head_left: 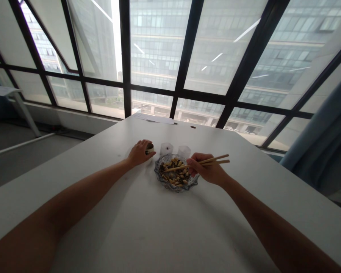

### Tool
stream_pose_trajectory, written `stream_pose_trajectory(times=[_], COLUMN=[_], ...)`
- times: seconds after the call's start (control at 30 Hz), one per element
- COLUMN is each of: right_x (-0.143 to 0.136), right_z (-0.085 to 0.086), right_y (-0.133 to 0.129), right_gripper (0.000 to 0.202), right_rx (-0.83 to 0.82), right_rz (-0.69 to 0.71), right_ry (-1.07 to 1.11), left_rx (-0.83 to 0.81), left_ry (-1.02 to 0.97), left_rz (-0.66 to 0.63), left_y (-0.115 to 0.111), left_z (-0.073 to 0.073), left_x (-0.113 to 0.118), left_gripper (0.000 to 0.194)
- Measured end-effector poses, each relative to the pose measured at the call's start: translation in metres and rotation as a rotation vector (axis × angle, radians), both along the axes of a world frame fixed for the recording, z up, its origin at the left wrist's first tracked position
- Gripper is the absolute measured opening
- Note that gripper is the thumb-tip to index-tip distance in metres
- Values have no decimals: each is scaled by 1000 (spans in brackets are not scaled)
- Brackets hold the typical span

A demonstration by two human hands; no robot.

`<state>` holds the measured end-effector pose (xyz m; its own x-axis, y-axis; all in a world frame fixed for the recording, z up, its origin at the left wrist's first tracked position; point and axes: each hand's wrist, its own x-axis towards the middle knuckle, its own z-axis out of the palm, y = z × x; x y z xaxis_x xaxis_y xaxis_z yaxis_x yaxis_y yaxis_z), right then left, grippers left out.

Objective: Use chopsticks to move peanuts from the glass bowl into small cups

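My right hand (202, 167) grips a pair of wooden chopsticks (213, 160), their tips down among the seeds in a clear glass bowl (177, 189) with a wavy rim. Pale nuts or seeds (183, 176) mixed with small dark pieces (169, 163) lie in it. Left of the bowl, my left hand (139, 151) is wrapped round a small cup (149, 149) with dark markings on a light side. Behind the bowl stand two small translucent white cups; the left cup (166, 148) has a dark bit in it, and the right cup (184, 151) is beside it.
Everything stands on a white table (147, 227). Sheets of paper (153, 118) lie at its far edge, near a round dark hole (193, 127). Large windows rise behind. A blue curtain (324, 140) hangs at the right, and another table (2, 90) is at the far left.
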<state>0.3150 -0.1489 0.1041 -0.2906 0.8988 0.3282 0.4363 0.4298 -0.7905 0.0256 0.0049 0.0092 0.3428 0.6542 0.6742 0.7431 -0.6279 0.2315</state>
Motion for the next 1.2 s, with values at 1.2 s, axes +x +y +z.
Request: stream_pose_trajectory(times=[1.2], right_x=[-11], right_z=[-18], right_y=[6], right_gripper=[51], right_rx=[-36], right_rz=[-99], right_ry=[173], left_rx=[-26], left_ry=[3], left_rz=[7], left_y=[-2], left_z=[1], left_x=[0], left_gripper=[41])
